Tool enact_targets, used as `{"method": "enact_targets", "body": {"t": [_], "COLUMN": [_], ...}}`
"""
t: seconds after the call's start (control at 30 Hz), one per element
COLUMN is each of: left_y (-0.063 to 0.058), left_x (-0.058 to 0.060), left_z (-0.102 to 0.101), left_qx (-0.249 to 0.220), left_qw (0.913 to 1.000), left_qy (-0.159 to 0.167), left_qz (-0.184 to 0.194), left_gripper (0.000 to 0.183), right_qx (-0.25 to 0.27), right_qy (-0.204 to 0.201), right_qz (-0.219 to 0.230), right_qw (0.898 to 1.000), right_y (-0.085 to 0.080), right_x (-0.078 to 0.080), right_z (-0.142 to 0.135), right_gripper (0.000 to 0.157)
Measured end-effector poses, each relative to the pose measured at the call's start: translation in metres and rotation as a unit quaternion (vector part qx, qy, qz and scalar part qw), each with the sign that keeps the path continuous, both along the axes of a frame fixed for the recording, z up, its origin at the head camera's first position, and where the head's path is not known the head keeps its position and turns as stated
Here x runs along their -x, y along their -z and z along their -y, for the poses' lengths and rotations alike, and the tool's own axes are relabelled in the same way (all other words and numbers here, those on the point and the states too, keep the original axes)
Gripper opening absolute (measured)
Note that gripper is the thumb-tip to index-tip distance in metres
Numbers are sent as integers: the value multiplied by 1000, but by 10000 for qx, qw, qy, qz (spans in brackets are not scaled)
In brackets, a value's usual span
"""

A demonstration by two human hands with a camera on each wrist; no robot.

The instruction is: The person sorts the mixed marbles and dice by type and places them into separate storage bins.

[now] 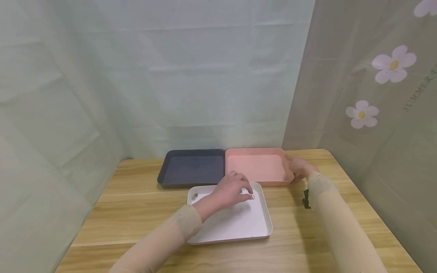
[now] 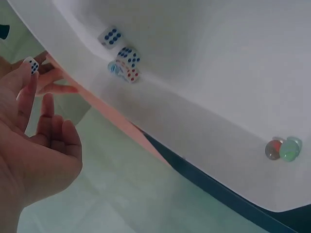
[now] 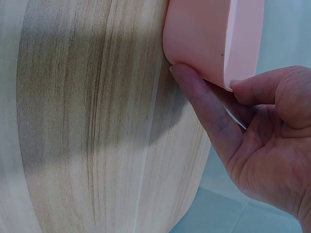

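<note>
My left hand (image 1: 232, 190) pinches a small white die (image 2: 32, 65) with blue dots between thumb and fingertips, over the white tray (image 1: 239, 229). In the left wrist view, several white dice (image 2: 111, 37) with blue or red dots lie near the tray wall, beside a clear bluish marble (image 2: 114, 68). A green marble (image 2: 290, 149) and a reddish-brown marble (image 2: 272, 150) sit together in the tray's far left corner. At the pink tray (image 1: 256, 167), my right hand (image 1: 301, 167) grips the right end, thumb at the rim and fingers against the outer wall.
A dark blue tray (image 1: 194, 168) stands left of the pink one, both behind the white tray on the wooden table (image 1: 136, 212). A small black object (image 1: 306, 200) is by the right sleeve. Pale curtains (image 1: 187, 76) hang behind and at both sides.
</note>
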State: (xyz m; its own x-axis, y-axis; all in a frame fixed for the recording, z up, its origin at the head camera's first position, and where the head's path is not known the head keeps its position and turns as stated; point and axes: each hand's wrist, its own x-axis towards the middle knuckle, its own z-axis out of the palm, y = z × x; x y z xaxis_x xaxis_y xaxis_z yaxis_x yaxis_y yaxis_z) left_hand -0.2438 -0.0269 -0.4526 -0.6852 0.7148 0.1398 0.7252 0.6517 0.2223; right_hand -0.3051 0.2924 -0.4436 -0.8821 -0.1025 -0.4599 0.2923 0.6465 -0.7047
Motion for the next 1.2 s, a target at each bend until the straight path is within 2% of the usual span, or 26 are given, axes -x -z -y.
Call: {"method": "enact_targets", "body": {"t": [0.5,0.8,1.2], "left_y": [-23,-34,-44], "left_x": [4,3,9], "left_z": [18,23,28], "left_qx": [-755,-928,-1223], "left_qw": [9971,9952,9915], "left_qy": [-88,-316,-398], "left_qz": [-90,54,-176], "left_gripper": [14,13,13], "right_qx": [-36,-40,-27], "right_qy": [-47,10,-70], "right_qz": [-40,43,-44], "right_qw": [10000,10000,10000], "right_y": [2,-1,-1], "right_x": [-1,-3,-5], "right_z": [0,2,2], "right_gripper": [59,59,66]}}
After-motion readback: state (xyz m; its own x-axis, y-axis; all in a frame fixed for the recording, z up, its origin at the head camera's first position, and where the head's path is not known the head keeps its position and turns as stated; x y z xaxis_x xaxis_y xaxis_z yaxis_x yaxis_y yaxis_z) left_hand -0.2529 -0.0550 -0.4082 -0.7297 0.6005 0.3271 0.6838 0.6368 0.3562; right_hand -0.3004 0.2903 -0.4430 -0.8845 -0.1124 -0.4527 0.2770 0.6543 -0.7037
